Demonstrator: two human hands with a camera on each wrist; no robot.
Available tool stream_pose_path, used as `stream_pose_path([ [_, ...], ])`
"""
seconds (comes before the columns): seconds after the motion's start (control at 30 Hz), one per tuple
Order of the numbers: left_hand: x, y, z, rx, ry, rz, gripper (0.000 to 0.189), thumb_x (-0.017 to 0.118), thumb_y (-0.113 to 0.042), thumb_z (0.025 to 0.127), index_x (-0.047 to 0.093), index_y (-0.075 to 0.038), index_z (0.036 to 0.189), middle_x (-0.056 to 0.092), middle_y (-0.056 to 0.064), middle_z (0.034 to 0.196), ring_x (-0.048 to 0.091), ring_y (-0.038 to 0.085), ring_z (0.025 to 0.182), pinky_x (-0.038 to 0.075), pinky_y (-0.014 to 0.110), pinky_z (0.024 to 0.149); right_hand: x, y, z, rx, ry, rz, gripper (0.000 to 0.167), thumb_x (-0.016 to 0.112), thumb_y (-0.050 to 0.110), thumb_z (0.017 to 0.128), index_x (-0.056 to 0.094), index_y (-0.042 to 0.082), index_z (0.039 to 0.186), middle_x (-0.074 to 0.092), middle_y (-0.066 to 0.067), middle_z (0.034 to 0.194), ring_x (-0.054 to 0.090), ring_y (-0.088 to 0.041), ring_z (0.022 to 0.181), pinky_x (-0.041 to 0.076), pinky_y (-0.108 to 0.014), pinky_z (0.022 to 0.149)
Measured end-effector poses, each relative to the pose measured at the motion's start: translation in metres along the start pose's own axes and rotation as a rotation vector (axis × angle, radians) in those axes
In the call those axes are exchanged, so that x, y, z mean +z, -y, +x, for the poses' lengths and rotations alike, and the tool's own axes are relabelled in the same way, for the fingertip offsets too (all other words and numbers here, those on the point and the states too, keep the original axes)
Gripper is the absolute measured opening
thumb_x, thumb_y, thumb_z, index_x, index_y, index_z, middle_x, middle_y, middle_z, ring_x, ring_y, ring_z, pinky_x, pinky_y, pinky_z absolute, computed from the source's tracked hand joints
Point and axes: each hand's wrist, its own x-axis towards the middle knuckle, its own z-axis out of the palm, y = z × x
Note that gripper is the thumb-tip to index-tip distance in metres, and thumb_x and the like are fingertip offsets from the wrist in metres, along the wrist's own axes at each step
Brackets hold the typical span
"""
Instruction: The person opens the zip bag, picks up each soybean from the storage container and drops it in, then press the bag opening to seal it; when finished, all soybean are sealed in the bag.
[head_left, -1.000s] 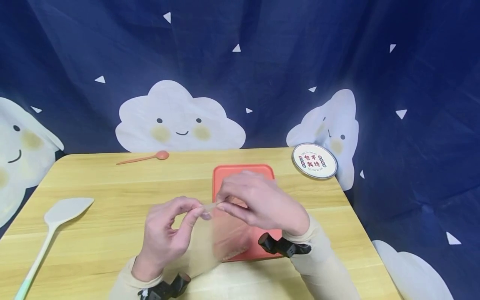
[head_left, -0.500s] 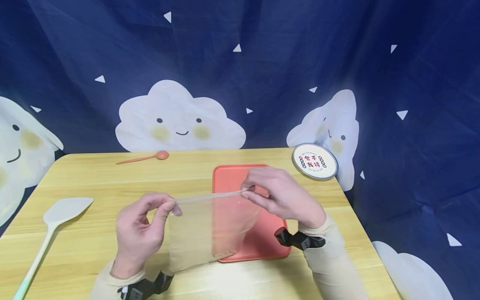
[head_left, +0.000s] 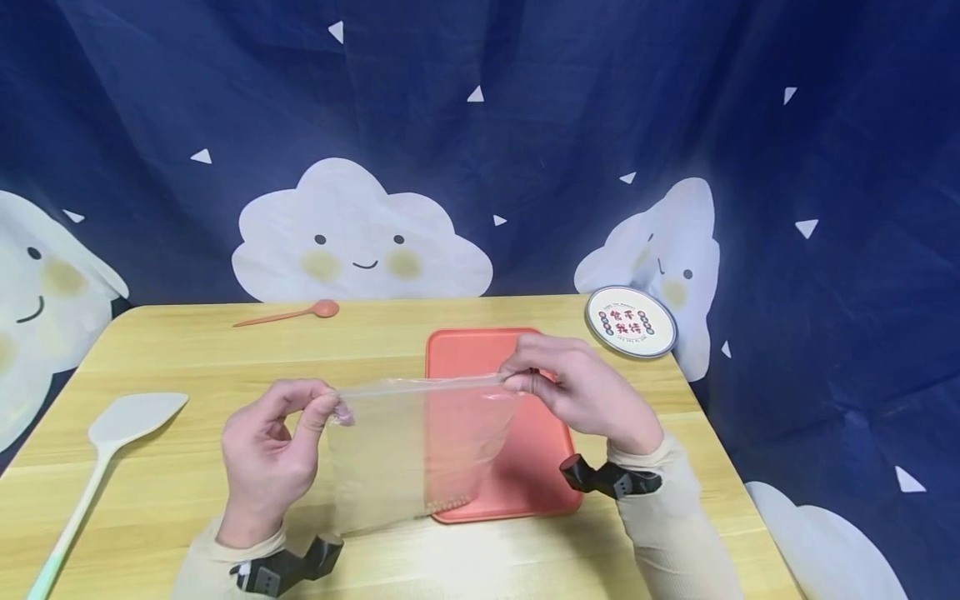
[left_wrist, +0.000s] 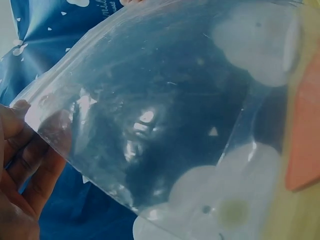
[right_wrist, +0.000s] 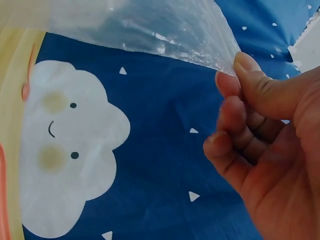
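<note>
A clear plastic zip bag [head_left: 382,458] hangs stretched between both hands, with a cluster of small pale grains [head_left: 447,504] at its lower right corner. My left hand [head_left: 270,454] pinches the bag's top left corner between thumb and index finger; in the left wrist view that hand [left_wrist: 25,170] sits at the film's edge. At the top right corner, my right hand [head_left: 581,387] pinches the other end; the right wrist view shows the thumb and index finger of this hand [right_wrist: 270,125] on the film. Behind the bag lies a red tray [head_left: 525,475], partly seen through it.
A white spatula [head_left: 131,421] with a pale green handle end lies on the wooden table [head_left: 225,367] at the left. Near the back edge is a small orange-red spoon [head_left: 324,308]. A round plate with printed characters [head_left: 630,322] stands at the back right corner.
Both hands have moved apart, left hand leftward and right hand rightward. The bag's top edge, bunched between them a second ago, is now pulled out straight.
</note>
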Motion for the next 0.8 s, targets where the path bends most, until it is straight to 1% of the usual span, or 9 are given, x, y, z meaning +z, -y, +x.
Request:
stream_pose_path([
  [0.17,-0.001,0.002,-0.002,-0.021,0.001,-0.016,0.017,0.070,0.002,0.089,0.063,0.015,0.082,0.067,0.011,0.070,0.067,0.010,0.067,0.054,0.015,0.069,0.003,0.000,-0.001,-0.013,-0.010,-0.045,0.013,0.074,0.000,0.085,0.070,0.011,0.091,0.056,0.010,0.080,0.049,-0.005,0.071,0.042,-0.018,0.061],
  [0.33,-0.003,0.003,-0.002,-0.057,0.005,0.009,0.020,0.069,0.000,0.091,0.062,0.017,0.082,0.067,0.013,0.071,0.067,0.009,0.069,0.055,0.016,0.071,0.004,0.001,0.000,0.008,-0.019,-0.058,0.010,0.072,0.003,0.088,0.069,0.012,0.093,0.058,0.011,0.084,0.051,-0.006,0.073,0.044,-0.021,0.060],
  [0.47,-0.008,0.002,-0.003,-0.112,0.015,0.051,0.018,0.068,0.002,0.091,0.062,0.017,0.084,0.068,0.012,0.073,0.069,0.008,0.070,0.055,0.015,0.069,0.005,0.001,0.000,0.025,-0.036,-0.031,0.010,0.074,0.007,0.088,0.070,0.012,0.095,0.063,0.012,0.087,0.055,-0.005,0.077,0.047,-0.022,0.065],
  [0.5,-0.009,0.002,-0.003,-0.128,0.020,0.053,0.014,0.067,0.005,0.090,0.062,0.017,0.085,0.068,0.013,0.073,0.069,0.008,0.070,0.056,0.016,0.068,0.006,0.001,0.001,0.018,-0.042,-0.015,0.011,0.074,0.007,0.088,0.070,0.013,0.096,0.064,0.012,0.088,0.057,-0.005,0.079,0.048,-0.022,0.067],
  [0.57,-0.013,0.001,-0.003,-0.161,0.016,0.005,0.007,0.064,0.012,0.089,0.061,0.018,0.086,0.069,0.014,0.074,0.069,0.009,0.067,0.056,0.017,0.064,0.007,0.001,0.001,0.006,-0.047,0.019,0.014,0.075,0.006,0.087,0.071,0.012,0.098,0.067,0.010,0.090,0.060,-0.005,0.083,0.050,-0.024,0.072],
  [0.63,-0.017,-0.001,-0.001,-0.197,0.005,-0.077,0.002,0.060,0.019,0.087,0.060,0.021,0.088,0.069,0.015,0.074,0.069,0.011,0.063,0.056,0.018,0.059,0.007,0.002,0.002,-0.005,-0.044,0.060,0.016,0.074,0.003,0.087,0.072,0.012,0.100,0.069,0.008,0.092,0.062,-0.007,0.085,0.052,-0.026,0.075],
  [0.7,-0.021,-0.005,0.001,-0.230,-0.016,-0.162,0.008,0.055,0.027,0.083,0.059,0.023,0.089,0.069,0.017,0.075,0.068,0.013,0.058,0.056,0.019,0.054,0.008,0.004,0.004,-0.007,-0.036,0.105,0.017,0.073,0.003,0.088,0.072,0.012,0.102,0.070,0.008,0.093,0.063,-0.007,0.086,0.053,-0.028,0.077],
  [0.73,-0.023,-0.007,0.002,-0.242,-0.030,-0.198,0.008,0.054,0.027,0.083,0.058,0.024,0.089,0.068,0.017,0.074,0.067,0.013,0.056,0.055,0.019,0.051,0.008,0.005,0.005,-0.003,-0.030,0.132,0.016,0.072,0.003,0.089,0.072,0.012,0.102,0.070,0.007,0.093,0.064,-0.008,0.086,0.053,-0.028,0.077],
  [0.8,-0.028,-0.011,0.006,-0.264,-0.058,-0.203,0.008,0.054,0.027,0.083,0.058,0.024,0.090,0.068,0.016,0.073,0.065,0.013,0.052,0.052,0.018,0.046,0.011,0.008,0.008,0.015,-0.025,0.182,0.015,0.071,0.004,0.090,0.073,0.013,0.102,0.070,0.009,0.092,0.064,-0.007,0.084,0.052,-0.027,0.074],
])
